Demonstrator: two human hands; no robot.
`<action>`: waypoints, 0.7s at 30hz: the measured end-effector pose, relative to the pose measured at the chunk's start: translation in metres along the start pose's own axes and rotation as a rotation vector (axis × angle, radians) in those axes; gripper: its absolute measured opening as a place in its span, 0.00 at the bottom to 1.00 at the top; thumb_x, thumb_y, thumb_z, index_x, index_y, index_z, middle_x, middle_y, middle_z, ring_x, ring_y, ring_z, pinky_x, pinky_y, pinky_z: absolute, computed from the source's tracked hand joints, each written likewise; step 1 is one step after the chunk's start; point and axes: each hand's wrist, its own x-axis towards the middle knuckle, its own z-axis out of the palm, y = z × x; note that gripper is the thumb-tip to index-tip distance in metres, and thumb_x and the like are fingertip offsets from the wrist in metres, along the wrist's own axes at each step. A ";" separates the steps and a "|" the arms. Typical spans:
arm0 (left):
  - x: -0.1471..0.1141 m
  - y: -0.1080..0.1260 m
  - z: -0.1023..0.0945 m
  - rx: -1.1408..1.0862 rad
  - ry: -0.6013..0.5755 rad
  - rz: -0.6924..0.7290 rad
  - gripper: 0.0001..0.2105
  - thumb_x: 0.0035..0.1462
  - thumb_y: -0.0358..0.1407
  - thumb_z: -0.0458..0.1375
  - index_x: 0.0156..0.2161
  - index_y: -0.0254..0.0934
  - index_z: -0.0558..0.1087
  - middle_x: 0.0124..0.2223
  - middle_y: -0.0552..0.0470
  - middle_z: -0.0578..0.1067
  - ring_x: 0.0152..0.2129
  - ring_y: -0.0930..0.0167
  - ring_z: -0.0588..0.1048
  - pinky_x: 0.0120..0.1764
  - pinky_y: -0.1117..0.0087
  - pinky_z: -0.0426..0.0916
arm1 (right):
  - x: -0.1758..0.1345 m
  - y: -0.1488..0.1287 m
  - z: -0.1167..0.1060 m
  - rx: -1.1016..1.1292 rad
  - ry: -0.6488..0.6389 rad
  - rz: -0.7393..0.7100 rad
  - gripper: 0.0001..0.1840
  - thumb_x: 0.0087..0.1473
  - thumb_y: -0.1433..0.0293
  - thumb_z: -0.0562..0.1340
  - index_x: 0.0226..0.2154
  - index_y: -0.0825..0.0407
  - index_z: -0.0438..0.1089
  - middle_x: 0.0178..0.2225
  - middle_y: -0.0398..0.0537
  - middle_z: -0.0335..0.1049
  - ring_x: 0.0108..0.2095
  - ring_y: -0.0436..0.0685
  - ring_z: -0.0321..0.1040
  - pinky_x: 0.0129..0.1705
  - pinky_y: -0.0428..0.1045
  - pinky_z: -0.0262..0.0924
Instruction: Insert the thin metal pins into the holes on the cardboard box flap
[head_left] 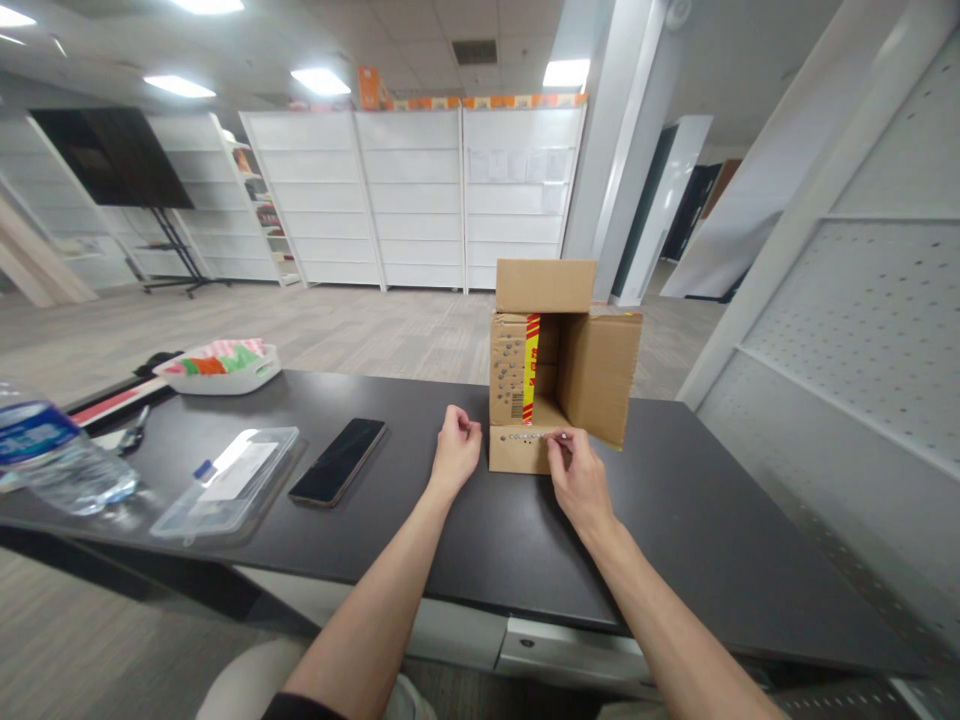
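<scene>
An open cardboard box [514, 375] stands on the dark table, its opening facing me and its flaps spread. Small grey dots cover its left flap beside a yellow-and-red tape strip [531, 370]. A row of small shiny dots runs along the lower flap [517, 457]. My right hand [581, 478] is at that row's right end, thumb and finger pinched together at the cardboard; whatever is between them is too small to name. Just left of the box, my left hand [456, 450] is closed with curled fingers, their contents hidden.
Left of my hands lie a black phone [339, 462] and a clear plastic case [232, 485]. Further left are a water bottle [60, 450] and a white basket [221, 380] with colourful contents. A white perforated panel [862, 400] rises at the right.
</scene>
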 end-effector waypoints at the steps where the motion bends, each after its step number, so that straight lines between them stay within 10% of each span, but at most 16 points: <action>1: 0.000 0.000 0.000 -0.001 0.000 0.001 0.08 0.53 0.33 0.53 0.32 0.39 0.55 0.26 0.59 0.65 0.22 0.77 0.62 0.29 0.75 0.56 | 0.000 0.001 0.000 -0.008 0.000 -0.002 0.08 0.62 0.65 0.52 0.39 0.50 0.63 0.37 0.55 0.74 0.40 0.61 0.72 0.43 0.55 0.64; 21: 0.000 -0.001 0.000 -0.005 0.000 -0.011 0.08 0.53 0.33 0.53 0.32 0.39 0.55 0.26 0.60 0.63 0.20 0.78 0.59 0.27 0.76 0.54 | 0.004 0.003 -0.001 -0.106 -0.005 -0.022 0.07 0.62 0.67 0.51 0.36 0.50 0.63 0.35 0.53 0.73 0.38 0.60 0.70 0.42 0.55 0.62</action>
